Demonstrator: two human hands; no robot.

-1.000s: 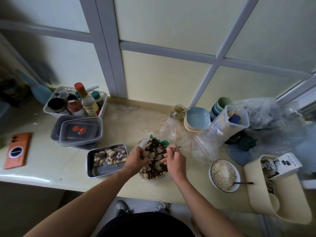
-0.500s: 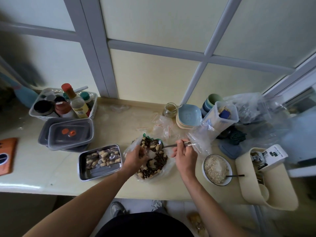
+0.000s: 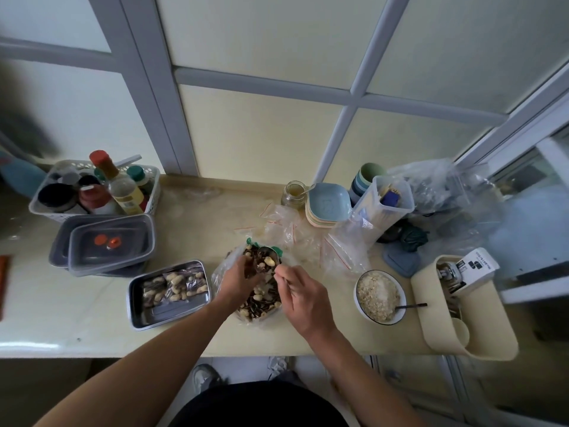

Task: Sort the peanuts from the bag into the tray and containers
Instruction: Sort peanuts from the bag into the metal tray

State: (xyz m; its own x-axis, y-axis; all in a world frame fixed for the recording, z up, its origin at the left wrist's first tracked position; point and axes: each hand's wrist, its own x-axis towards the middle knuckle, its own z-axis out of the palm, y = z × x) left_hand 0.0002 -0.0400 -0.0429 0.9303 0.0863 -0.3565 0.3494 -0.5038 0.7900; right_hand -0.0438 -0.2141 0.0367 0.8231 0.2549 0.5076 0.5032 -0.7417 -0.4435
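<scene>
Bag (image 3: pixel 255 303): table middle; peanuts mixed with dark seeds.
Tray (image 3: pixel 167 314): at the bag's 9 o'clock; peanuts in small packets.
Bowl (image 3: pixel 357 298): at 3 o'clock; pale grains.
Left hand (image 3: pixel 238 278): your fingers curl on the bag's rim.
Right hand (image 3: pixel 303 292): you pinch the spoon (image 3: pixel 267 257) (one peanut in it).
Writing: white box (image 3: pixel 474 266) print, unreadable.

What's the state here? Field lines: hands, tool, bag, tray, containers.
left hand: grips bag rim
right hand: pinches spoon handle
spoon: over the bag, one pale peanut in its bowl
bag: open, peanuts mixed with dark seeds
metal tray: left of bag, holds small packets of peanuts
lidded containers: stacked, lids on, behind the tray
</scene>
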